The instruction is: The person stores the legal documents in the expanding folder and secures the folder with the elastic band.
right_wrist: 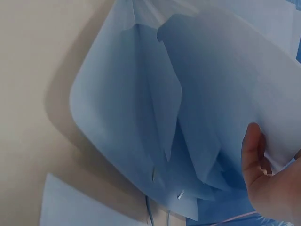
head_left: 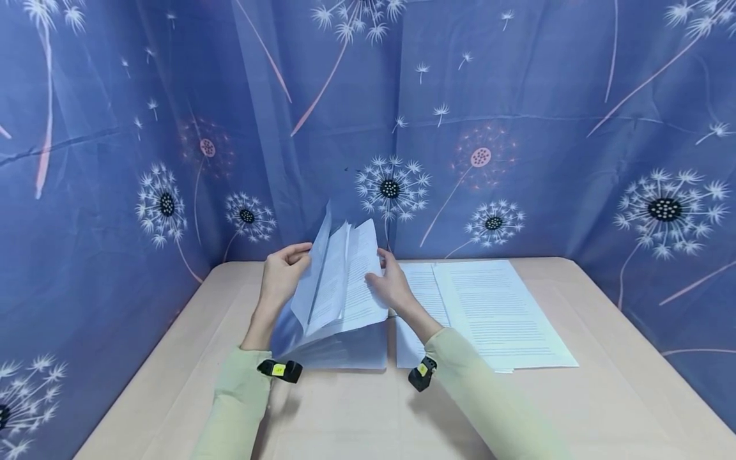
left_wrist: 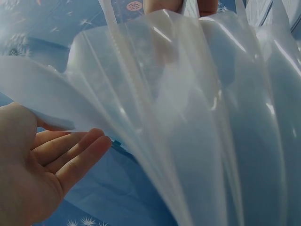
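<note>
While the folder [head_left: 351, 351] hung spread between the two hands, left of the middle of the table [head_left: 339, 415], its leaves fanned upward and printed pages [head_left: 361, 276] showed among them. Whether its lower edge rested on the table was hard to tell. The left hand [head_left: 282, 275] pinched the outermost leaf on the left near its edge, the other fingers reaching loosely below it in the left wrist view. The right hand [head_left: 393, 281] grasped the right edge, thumb across the front and fingers behind; how many layers it had caught could not be told. Clear plastic sleeves [left_wrist: 254, 103] stood bowed and apart in the left wrist view. More papers [head_left: 506, 313] lay overlapping on the table to the right, partly behind the right forearm.

Sorting through the leaves seemed to be the step in hand, and it called for a light pinch close to the edge, since such thin plastic would likely crease under a hard squeeze. The left hand did best to hold its leaf well back, leaving the right thumb to part one layer at a time. Keeping the folder low and level would probably stop pages slipping out.
</note>
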A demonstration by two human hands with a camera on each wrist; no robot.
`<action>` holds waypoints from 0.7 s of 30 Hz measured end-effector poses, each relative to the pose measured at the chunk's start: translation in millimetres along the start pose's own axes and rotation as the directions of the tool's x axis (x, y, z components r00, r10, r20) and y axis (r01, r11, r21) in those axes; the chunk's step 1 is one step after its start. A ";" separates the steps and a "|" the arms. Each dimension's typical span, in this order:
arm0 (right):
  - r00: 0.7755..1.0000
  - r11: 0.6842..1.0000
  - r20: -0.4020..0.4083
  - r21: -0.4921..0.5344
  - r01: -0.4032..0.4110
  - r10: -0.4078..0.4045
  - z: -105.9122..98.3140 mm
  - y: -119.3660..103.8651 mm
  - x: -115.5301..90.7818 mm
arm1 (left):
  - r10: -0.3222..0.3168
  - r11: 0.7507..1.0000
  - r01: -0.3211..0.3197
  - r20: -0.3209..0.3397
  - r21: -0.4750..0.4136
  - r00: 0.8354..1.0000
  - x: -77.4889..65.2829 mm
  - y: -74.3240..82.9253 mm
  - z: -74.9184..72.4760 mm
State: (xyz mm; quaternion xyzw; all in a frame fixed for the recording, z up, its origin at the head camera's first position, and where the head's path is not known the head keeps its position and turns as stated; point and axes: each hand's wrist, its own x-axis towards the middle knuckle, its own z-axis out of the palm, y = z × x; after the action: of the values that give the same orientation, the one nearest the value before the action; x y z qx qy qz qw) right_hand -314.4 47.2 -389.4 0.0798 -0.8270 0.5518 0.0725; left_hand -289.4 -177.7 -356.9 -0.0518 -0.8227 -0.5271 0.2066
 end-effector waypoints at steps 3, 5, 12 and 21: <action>1.000 1.000 -0.015 0.017 -0.010 0.010 5.9 0.0 -1.2 | 0.004 1.000 -0.004 -0.006 -0.001 1.000 -0.2 0.4 1.1; 1.000 1.000 -0.022 0.009 0.000 0.000 9.3 -1.6 -2.8 | 0.007 1.000 -0.007 -0.007 -0.001 1.000 -0.5 1.2 1.6; 1.000 1.000 0.022 -0.007 0.002 -0.002 18.4 -1.0 -3.1 | 0.024 1.000 -0.024 -0.016 -0.007 1.000 -0.7 0.6 3.6; 0.998 0.967 0.023 -0.246 0.061 -0.057 30.7 -3.2 -10.7 | 0.029 1.000 -0.029 -0.009 -0.002 1.000 0.1 0.1 6.9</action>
State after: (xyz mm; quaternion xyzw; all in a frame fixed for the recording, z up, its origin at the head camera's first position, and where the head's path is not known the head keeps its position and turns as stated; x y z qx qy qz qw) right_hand -304.3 18.1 -400.4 0.0992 -0.8869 0.4417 0.0917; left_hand -291.5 -171.5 -359.3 -0.0615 -0.8204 -0.5250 0.2180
